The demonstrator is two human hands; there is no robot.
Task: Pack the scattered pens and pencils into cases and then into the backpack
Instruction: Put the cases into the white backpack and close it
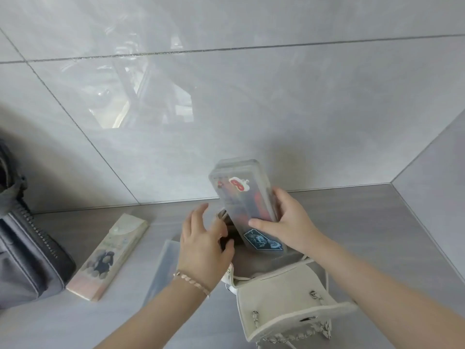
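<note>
Right hand point(289, 222) is wrapped around a clear plastic pencil case point(245, 205), thumb across the front and fingers behind it, holding it tilted with its lower end going down into the open top of a small beige backpack point(284, 298). You can see red stuff through the plastic, plus a red-and-white sticker near the top and a blue one near the bottom. Left hand point(203, 238) isn't holding anything, fingers spread loose, resting at the bag's opening just beside the case, with a braided bracelet point(192, 280) on the wrist. Backpack sits on a grey counter point(377, 235) with its flap hanging toward the camera, chain trim on it. Off to the left, a flat illustrated pencil case point(108, 255) lies on the counter, and beyond that there's a dark grey bag point(27, 260) with a zipper. Behind everything, a glossy tiled wall point(251, 84).
</note>
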